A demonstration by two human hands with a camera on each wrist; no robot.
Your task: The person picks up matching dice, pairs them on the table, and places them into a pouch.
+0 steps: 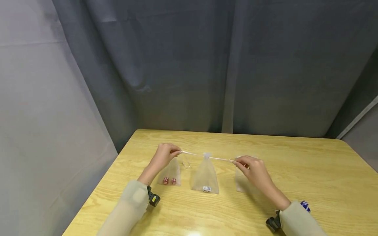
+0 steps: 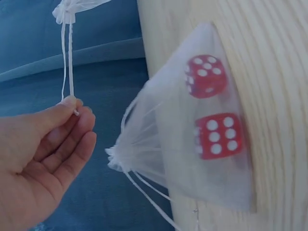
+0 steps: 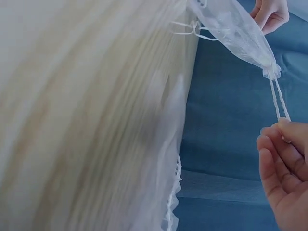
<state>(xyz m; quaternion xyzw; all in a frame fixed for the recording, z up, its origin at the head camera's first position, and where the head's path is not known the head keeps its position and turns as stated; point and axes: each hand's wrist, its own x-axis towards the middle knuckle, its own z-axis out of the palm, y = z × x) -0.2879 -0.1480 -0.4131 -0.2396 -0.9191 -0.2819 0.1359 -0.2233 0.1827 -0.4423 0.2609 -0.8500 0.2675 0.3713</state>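
Note:
A sheer white drawstring bag (image 1: 205,175) with two white dice (image 1: 207,189) at its bottom stands in the middle, its neck gathered tight. My left hand (image 1: 167,154) pinches the drawstring (image 2: 71,62) on the left side between thumb and fingertips. On the right side, my right hand (image 1: 251,167) pinches the other end of the drawstring (image 3: 277,98). Both cords run taut and nearly level from the bunched neck. Beside my left hand lies a second sheer bag (image 2: 192,125), its neck also gathered, holding two red dice (image 2: 219,136). A third sheer bag (image 1: 240,182) lies partly hidden under my right hand.
Blue dice (image 1: 305,206) lie on the wooden table (image 1: 325,170) at the right, partly covered by the right sleeve (image 1: 301,219). A dark grey curtain (image 1: 183,65) hangs behind the table's far edge, and a paler one (image 1: 44,114) hangs at the left.

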